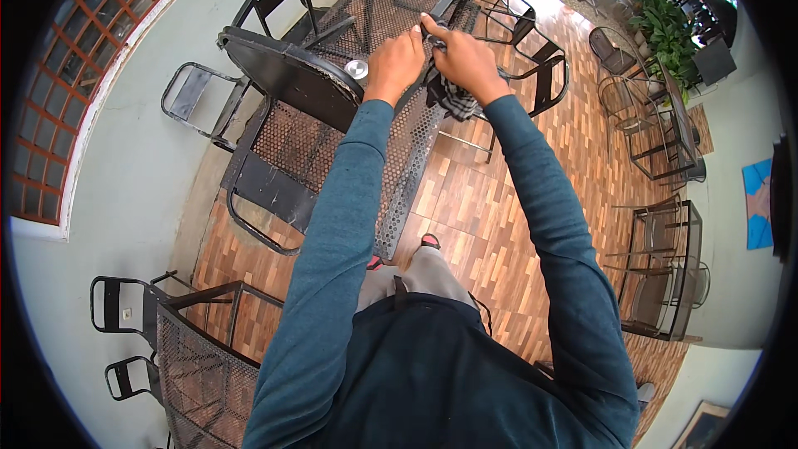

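Dark grey cloth [453, 98], bunched and crumpled, at the right-hand edge of the black perforated-metal worktop [399, 166], hanging partly over that edge above the floor. Held from above in the right hand [465, 58]: grip closed on the upper folds of the cloth, fingers curled toward the worktop's rim. Left hand [397, 62] just beside the right, almost touching it, pressed down on the mesh near the same rim; fingers bent, whether closed on a bit of cloth or only on the metal cannot be told. Both forearms in teal-blue sleeves [332, 224], stretched forward from the lower edge.

Small round silvery dish [357, 69] on the mesh just left of the left hand, apart from it. Black metal chair [287, 75] tilted against the worktop's left side, its seat pan tipped up over the mesh. Further black chair [540, 75] on the far right side of the worktop, beyond the cloth. Folding chair frame [195, 100] near the pale wall at left. Second mesh table [199, 366] with chairs at lower left. Reddish-brown wood-patterned tile floor [474, 199] beneath everything. More tables and chairs at right, green plants [669, 29] at upper right.
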Available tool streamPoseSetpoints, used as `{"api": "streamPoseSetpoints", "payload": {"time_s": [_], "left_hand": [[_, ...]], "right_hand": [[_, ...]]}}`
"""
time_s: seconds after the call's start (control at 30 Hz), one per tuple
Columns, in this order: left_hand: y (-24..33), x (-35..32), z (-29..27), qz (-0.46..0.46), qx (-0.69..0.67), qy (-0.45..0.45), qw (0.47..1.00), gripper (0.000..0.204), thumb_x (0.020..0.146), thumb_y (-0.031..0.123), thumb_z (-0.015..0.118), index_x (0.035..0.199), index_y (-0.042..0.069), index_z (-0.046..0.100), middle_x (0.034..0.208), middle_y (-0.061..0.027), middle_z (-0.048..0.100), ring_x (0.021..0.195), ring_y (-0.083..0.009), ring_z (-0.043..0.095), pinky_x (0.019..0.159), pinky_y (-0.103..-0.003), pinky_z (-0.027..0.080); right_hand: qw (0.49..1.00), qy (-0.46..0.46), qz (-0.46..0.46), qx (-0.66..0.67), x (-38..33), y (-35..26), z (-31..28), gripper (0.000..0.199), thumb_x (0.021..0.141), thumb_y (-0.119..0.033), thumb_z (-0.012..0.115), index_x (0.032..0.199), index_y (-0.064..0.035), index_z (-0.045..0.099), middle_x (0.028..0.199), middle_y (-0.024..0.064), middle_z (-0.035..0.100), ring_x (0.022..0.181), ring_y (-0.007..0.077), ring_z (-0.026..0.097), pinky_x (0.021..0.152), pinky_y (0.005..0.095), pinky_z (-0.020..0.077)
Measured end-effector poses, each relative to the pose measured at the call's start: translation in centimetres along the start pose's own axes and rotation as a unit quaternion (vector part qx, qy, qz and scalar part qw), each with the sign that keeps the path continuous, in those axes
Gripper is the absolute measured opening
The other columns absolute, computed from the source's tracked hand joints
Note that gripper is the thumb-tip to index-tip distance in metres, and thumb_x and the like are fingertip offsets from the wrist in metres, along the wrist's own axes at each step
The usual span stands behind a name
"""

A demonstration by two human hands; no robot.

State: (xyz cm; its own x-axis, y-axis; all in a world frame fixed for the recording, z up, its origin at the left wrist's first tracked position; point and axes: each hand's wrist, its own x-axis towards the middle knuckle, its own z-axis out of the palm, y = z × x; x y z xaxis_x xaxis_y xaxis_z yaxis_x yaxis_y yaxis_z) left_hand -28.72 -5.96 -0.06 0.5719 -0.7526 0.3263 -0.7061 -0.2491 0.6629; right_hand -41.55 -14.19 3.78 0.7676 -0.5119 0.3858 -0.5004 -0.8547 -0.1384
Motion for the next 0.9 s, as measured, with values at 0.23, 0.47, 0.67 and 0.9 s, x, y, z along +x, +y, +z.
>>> {"api": "streamPoseSetpoints", "payload": {"time_s": [0.23,0.47,0.67,0.9], "left_hand": [[0.7,-0.2,-0.4,-0.005,-0.004,-0.023,1.000,0.062,0.109,0.042,0.027,0.102,0.001,0.073,0.098,-0.0315,0.070,0.095,-0.0526,0.066,0.090,-0.061,0.050],[0.0,0.0,-0.2,-0.014,0.004,-0.031,0.999,0.061,0.109,0.042,0.027,0.104,0.001,0.072,0.101,-0.0312,0.070,0.096,-0.0525,0.066,0.090,-0.061,0.050],[0.4,-0.2,0.1,0.025,-0.006,0.016,1.000,0.060,0.108,0.039,0.032,0.090,-0.001,0.073,0.089,-0.0303,0.071,0.086,-0.0511,0.068,0.083,-0.059,0.054],[0.6,-0.7,-2.5,0.028,0.099,-0.023,0.994,0.055,0.107,0.042,0.037,0.092,0.003,0.073,0.089,-0.0256,0.073,0.087,-0.0472,0.070,0.081,-0.057,0.055]], "right_hand": [[0.998,0.036,0.036,0.029,0.5,0.1,0.8,0.061,0.088,-0.022,0.060,0.149,-0.0315,0.054,0.087,0.0230,0.071,0.080,0.0434,0.070,0.076,0.0542,0.0564],[0.998,0.060,-0.033,0.017,0.2,0.5,0.5,0.063,0.086,-0.019,0.060,0.148,-0.0350,0.055,0.083,0.0202,0.071,0.079,0.0410,0.069,0.070,0.0517,0.0564],[0.997,0.069,0.020,0.013,0.2,0.2,1.8,0.064,0.087,-0.020,0.061,0.149,-0.0301,0.053,0.084,0.0203,0.071,0.080,0.0424,0.069,0.071,0.0530,0.0563],[0.999,0.031,0.022,0.017,-0.2,-0.6,1.0,0.064,0.088,-0.025,0.063,0.151,-0.0287,0.052,0.083,0.0238,0.071,0.078,0.0438,0.069,0.073,0.0541,0.0568]]}}
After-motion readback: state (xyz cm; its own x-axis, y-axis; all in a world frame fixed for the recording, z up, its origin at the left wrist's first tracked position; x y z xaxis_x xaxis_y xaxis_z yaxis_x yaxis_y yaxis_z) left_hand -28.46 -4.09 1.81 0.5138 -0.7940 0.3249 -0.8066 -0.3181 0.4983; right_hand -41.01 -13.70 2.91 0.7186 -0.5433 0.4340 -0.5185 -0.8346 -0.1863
